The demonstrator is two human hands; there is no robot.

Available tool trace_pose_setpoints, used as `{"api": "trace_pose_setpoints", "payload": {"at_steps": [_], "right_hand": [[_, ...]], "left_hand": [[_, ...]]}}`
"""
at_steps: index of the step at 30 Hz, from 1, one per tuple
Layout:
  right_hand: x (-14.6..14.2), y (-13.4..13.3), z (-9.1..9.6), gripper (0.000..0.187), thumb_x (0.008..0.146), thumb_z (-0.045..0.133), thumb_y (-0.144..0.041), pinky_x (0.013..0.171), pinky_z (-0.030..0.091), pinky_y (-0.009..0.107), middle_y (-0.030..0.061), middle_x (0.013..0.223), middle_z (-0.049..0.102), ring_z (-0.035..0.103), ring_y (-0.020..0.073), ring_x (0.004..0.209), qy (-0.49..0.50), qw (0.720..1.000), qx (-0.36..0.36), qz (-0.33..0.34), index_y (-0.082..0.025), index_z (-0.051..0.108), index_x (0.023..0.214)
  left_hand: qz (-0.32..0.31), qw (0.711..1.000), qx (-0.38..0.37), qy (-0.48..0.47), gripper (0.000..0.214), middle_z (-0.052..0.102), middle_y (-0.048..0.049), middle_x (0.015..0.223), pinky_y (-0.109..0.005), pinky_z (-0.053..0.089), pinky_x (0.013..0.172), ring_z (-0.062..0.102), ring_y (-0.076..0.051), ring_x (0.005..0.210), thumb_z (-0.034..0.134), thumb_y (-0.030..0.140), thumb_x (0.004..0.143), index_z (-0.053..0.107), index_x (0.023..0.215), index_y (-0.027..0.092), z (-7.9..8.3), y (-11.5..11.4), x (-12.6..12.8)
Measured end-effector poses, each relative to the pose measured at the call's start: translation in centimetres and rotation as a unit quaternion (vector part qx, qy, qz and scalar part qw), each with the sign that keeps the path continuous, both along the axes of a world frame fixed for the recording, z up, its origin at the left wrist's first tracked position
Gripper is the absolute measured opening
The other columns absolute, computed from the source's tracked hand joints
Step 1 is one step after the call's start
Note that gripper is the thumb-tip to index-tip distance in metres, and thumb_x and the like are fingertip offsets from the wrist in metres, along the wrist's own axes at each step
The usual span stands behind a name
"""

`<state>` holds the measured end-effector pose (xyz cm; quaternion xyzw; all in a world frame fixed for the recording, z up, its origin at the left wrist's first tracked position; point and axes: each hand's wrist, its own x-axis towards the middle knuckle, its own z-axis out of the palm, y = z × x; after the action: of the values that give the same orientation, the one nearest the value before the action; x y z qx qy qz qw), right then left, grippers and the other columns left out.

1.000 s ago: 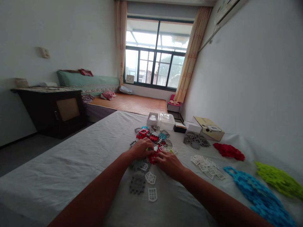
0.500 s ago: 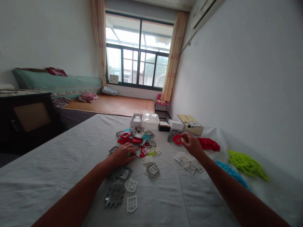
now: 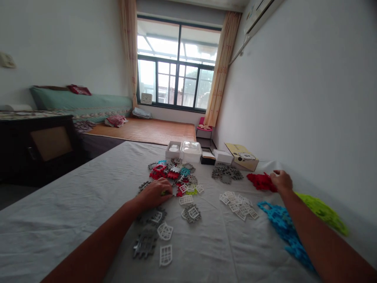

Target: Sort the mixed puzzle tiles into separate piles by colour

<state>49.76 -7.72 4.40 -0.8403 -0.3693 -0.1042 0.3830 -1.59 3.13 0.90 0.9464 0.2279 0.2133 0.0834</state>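
Note:
My left hand point(image 3: 156, 192) rests at the near edge of a mixed pile of toy building pieces point(image 3: 173, 171) in grey, red, blue and white. Its fingers are curled closed, and a bit of a lime-green building piece point(image 3: 164, 193) shows between them. At the right, my right hand point(image 3: 282, 181) is over the end of a heap of red building pieces point(image 3: 259, 181). Its thumb and fingers pinch a red piece, mostly hidden against the heap. White window-shaped pieces point(image 3: 238, 205) lie nearer me, left of my right forearm.
Grey pieces point(image 3: 226, 173) lie left of the red heap. Blue pieces point(image 3: 278, 220) and lime-green pieces point(image 3: 322, 212) flank my right forearm. Along the back stand a clear plastic box point(image 3: 191, 151), small boxes and a yellow carton point(image 3: 242, 155). A wall rises at right.
My right hand has moved right, from the grey pile to the red heap. The red piece it held over the grey pile no longer shows there. My left hand stays put.

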Motion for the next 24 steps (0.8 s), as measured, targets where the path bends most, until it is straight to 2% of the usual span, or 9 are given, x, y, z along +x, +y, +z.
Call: {"api": "trace_pose_setpoints", "payload": {"at_steps": [2,5,7,9,10,12,14,20,24], "right_hand": [[-3.2,1.2,-0.3,0.024,0.076,0.051,-0.023,0.077,0.049,0.037,0.0156,0.094,0.069,0.064,0.0257,0.090,-0.005,0.998,-0.015,0.065,-0.016,0.065,0.094],[-10.8,2.3,-1.2,0.023,0.077,0.057,-0.034,0.073,0.051,0.028,0.0052,0.090,0.070,0.065,0.0175,0.079,-0.006,0.965,-0.058,0.254,-0.020,0.067,0.093],[-16.6,2.1,-1.9,0.028,0.081,0.054,-0.039,0.070,0.051,0.028,0.0048,0.093,0.069,0.064,0.0154,0.074,-0.010,0.883,-0.111,0.456,-0.020,0.065,0.098],[-21.6,1.3,-2.4,0.029,0.080,0.058,-0.040,0.070,0.051,0.027,0.0042,0.100,0.067,0.063,0.0132,0.072,-0.012,0.814,-0.141,0.563,-0.021,0.065,0.101],[-23.4,0.7,-2.7,0.030,0.078,0.061,-0.039,0.070,0.051,0.027,0.0039,0.102,0.065,0.063,0.0129,0.073,-0.017,0.791,-0.158,0.591,-0.022,0.064,0.103],[-25.7,-0.2,-3.0,0.033,0.075,0.065,-0.038,0.072,0.051,0.027,0.0041,0.104,0.064,0.062,0.0133,0.073,-0.031,0.775,-0.185,0.604,-0.023,0.064,0.105],[-26.4,-0.8,-3.2,0.036,0.074,0.067,-0.038,0.075,0.051,0.030,0.0057,0.104,0.063,0.062,0.0155,0.077,-0.048,0.778,-0.198,0.595,-0.023,0.064,0.107],[-25.9,-1.6,-3.5,0.058,0.068,0.070,-0.049,0.095,0.044,0.036,0.0103,0.122,0.056,0.054,0.0227,0.108,-0.044,0.759,-0.181,0.624,-0.023,0.058,0.119],[-26.2,-2.4,-3.3,0.058,0.067,0.073,-0.042,0.097,0.042,0.036,0.0086,0.118,0.058,0.052,0.0223,0.110,-0.054,0.749,-0.168,0.639,-0.023,0.057,0.119]], "left_hand": [[0.000,1.000,0.007,0.006,0.015,0.063,-0.0028,0.087,-0.026,0.042,0.082,0.056,-0.017,0.089,0.055,0.030,0.084,0.065,0.079,0.021,0.0,-0.1,0.0],[0.002,1.000,0.016,0.009,0.016,0.064,-0.0031,0.089,-0.026,0.041,0.082,0.056,-0.017,0.089,0.053,0.031,0.086,0.065,0.081,0.021,-0.1,0.0,-0.1],[0.003,1.000,0.023,0.008,0.018,0.064,-0.0034,0.090,-0.026,0.041,0.082,0.055,-0.017,0.090,0.052,0.031,0.086,0.065,0.081,0.021,-0.3,0.1,-0.2],[0.001,1.000,0.028,0.008,0.019,0.064,-0.0036,0.090,-0.026,0.041,0.082,0.055,-0.017,0.090,0.051,0.031,0.087,0.066,0.081,0.021,-0.4,0.1,-0.3],[0.001,1.000,0.029,0.010,0.019,0.064,-0.0036,0.089,-0.026,0.041,0.081,0.055,-0.017,0.089,0.051,0.031,0.087,0.066,0.081,0.021,-0.4,0.1,-0.3],[0.001,0.999,0.032,0.014,0.020,0.064,-0.0033,0.088,-0.026,0.041,0.080,0.055,-0.017,0.088,0.050,0.031,0.088,0.065,0.081,0.021,-0.4,0.2,-0.4],[0.002,0.999,0.036,0.018,0.020,0.063,-0.0032,0.087,-0.026,0.040,0.079,0.055,-0.016,0.087,0.050,0.032,0.088,0.065,0.080,0.021,-0.4,0.1,-0.3],[0.000,0.998,0.048,0.029,0.022,0.063,-0.0029,0.086,-0.027,0.040,0.082,0.055,-0.016,0.087,0.049,0.033,0.088,0.065,0.079,0.020,-0.5,0.0,-0.2],[0.006,0.998,0.048,0.030,0.021,0.063,-0.0028,0.087,-0.026,0.040,0.082,0.054,-0.016,0.088,0.049,0.032,0.089,0.065,0.083,0.020,-0.4,0.0,-0.2]]}}
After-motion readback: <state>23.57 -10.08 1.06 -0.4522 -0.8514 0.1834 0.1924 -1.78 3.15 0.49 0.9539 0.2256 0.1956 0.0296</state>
